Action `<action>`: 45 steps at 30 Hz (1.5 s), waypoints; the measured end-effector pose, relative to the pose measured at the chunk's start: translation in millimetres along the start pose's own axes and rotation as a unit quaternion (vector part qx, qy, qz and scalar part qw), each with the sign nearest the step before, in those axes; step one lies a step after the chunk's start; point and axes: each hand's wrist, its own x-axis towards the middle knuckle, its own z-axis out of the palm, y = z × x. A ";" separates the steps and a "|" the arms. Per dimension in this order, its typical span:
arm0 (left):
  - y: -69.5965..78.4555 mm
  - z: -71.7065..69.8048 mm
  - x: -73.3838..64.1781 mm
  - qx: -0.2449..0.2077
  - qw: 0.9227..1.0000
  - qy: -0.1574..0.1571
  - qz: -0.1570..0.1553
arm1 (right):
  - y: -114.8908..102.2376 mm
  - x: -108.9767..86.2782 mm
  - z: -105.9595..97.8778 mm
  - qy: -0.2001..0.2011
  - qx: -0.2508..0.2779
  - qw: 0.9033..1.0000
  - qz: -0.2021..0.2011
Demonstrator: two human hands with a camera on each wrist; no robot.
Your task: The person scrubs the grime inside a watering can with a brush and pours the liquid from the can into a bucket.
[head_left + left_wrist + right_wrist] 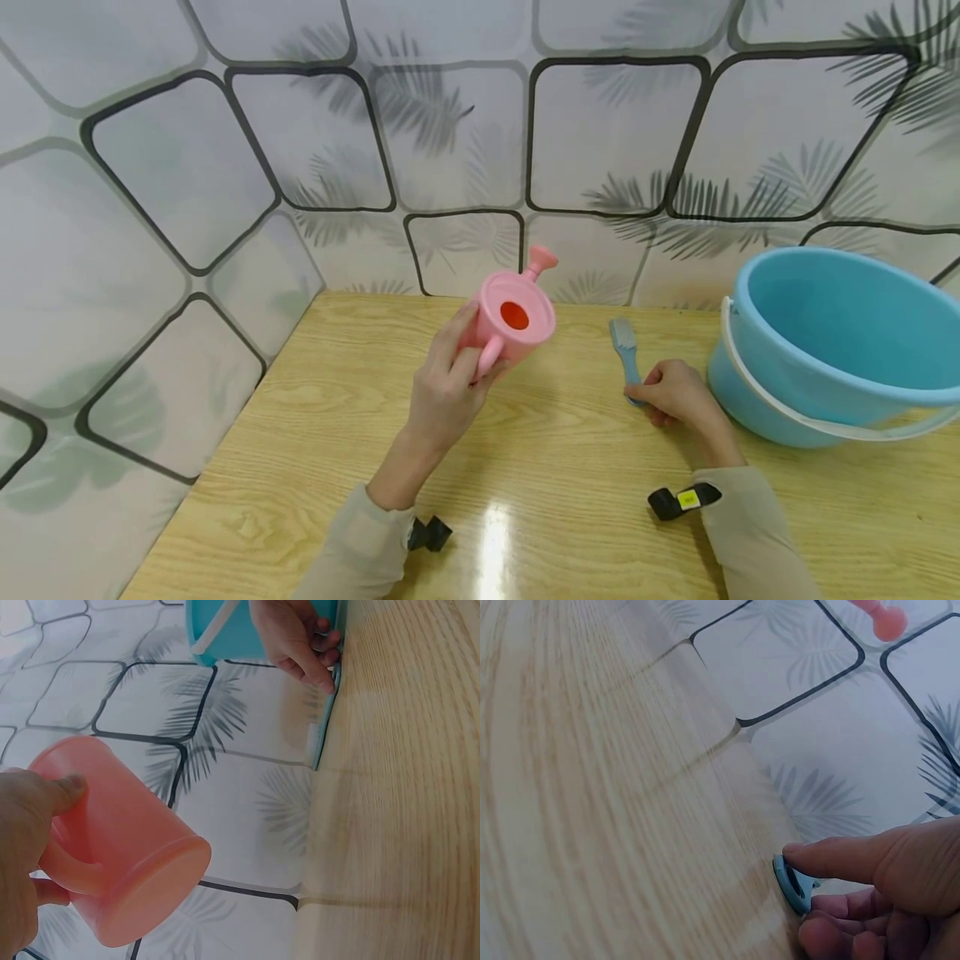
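Observation:
My left hand (447, 387) grips a pink toy watering can (537, 310) by its handle and side, raised above the table. The can's round top hole and spout (542, 260) face up and away in the head view; its closed base shows in the left wrist view. Over on the right, my right hand (677, 392) pinches the handle end of a small light-blue brush (628, 360) between thumb and fingers. The brush lies on or just above the tabletop, bristle end pointing toward the wall. In the right wrist view the handle's looped end (793, 885) sits under the thumb.
A large light-blue bucket (795, 358) with a white handle (795, 421) stands at the right, close beside my right forearm. The wood-grain table (315, 433) meets a patterned wall covering (600, 133) along its back and left sides.

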 end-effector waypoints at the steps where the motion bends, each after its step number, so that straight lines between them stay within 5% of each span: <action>1: -0.2 0.0 -0.2 0.000 1.000 -0.001 0.000 | -0.2 -0.1 -0.1 0.000 -0.001 1.000 0.000; 30: 0.1 1.3 -0.6 -0.007 1.000 0.006 0.001 | 2.7 -3.5 -5.2 0.016 -0.005 1.000 -0.002; 45: 5.1 3.5 0.5 -0.039 0.999 -0.005 -0.010 | -16.7 -25.1 -6.0 0.036 -0.038 0.997 -0.062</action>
